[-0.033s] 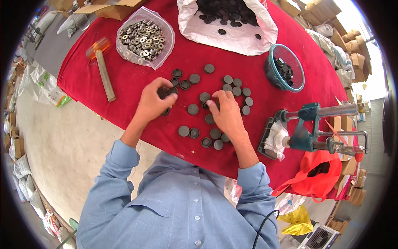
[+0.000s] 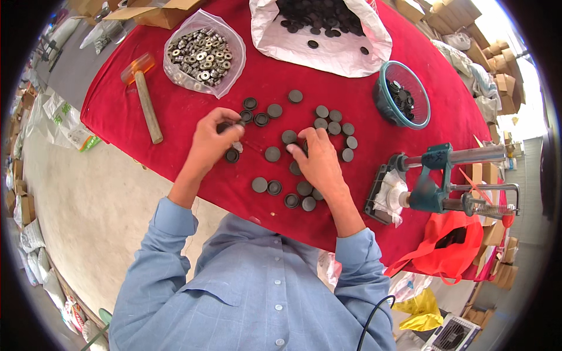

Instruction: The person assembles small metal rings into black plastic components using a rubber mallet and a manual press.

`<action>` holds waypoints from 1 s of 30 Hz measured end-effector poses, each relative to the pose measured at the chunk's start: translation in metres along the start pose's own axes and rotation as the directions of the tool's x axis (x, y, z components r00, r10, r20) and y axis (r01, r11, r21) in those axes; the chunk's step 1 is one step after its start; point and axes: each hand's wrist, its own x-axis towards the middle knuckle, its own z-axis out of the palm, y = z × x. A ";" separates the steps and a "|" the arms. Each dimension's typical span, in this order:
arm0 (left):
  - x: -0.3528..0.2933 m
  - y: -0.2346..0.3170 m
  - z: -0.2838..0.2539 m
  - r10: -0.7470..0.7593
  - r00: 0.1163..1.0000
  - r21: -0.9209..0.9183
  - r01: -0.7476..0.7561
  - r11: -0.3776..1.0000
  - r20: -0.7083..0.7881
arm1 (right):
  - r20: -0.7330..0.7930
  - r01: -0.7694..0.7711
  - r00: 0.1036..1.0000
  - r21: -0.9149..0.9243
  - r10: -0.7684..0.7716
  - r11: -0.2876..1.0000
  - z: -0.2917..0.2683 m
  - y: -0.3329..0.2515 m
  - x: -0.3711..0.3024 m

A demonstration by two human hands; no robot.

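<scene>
Small round black caps lie loose over the red cloth; one face-up black cap [image 2: 272, 154] sits between my hands, and several show their hollow side. My left hand [image 2: 209, 139] has its fingers curled round a dark cap, partly hidden by the thumb and fingers. Just below its fingertips rests a hollow-side-up cap [image 2: 232, 155]. To the right, my right hand [image 2: 321, 162] is bent over the caps, thumb and fingers close about a dark cap that is mostly covered. More caps [image 2: 334, 128] form a loose cluster beyond that hand.
Past the caps are a clear bag of metal rings [image 2: 202, 58], a wooden-handled mallet [image 2: 147, 108] and a white sack [image 2: 351, 64] spilling black discs. On the right stand a teal basket [image 2: 383, 105] of black parts, a green hand press [image 2: 430, 187] and a red bag [image 2: 451, 260].
My left hand has shifted slightly left, its fingers turning, and the hollow cap below it shows more fully. My right hand has hardly moved.
</scene>
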 end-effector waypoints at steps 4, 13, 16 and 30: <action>0.004 0.018 -0.026 -0.175 0.954 -0.719 0.300 0.627 0.245 | 0.047 -0.023 0.999 -0.020 0.024 1.000 0.008 0.009 0.000; 0.021 -0.011 -0.035 -0.006 1.000 0.002 0.006 1.000 -0.027 | 0.044 -0.153 0.988 0.218 0.147 0.964 -0.039 0.014 0.009; 0.014 0.003 -0.014 0.302 0.953 0.531 -0.251 0.809 -0.010 | 0.206 -0.121 0.974 0.126 0.093 0.985 -0.045 0.014 0.002; 0.035 0.002 0.008 0.381 0.923 0.684 -0.311 0.660 0.053 | 0.319 -0.238 0.939 0.334 0.128 0.912 -0.047 0.025 0.004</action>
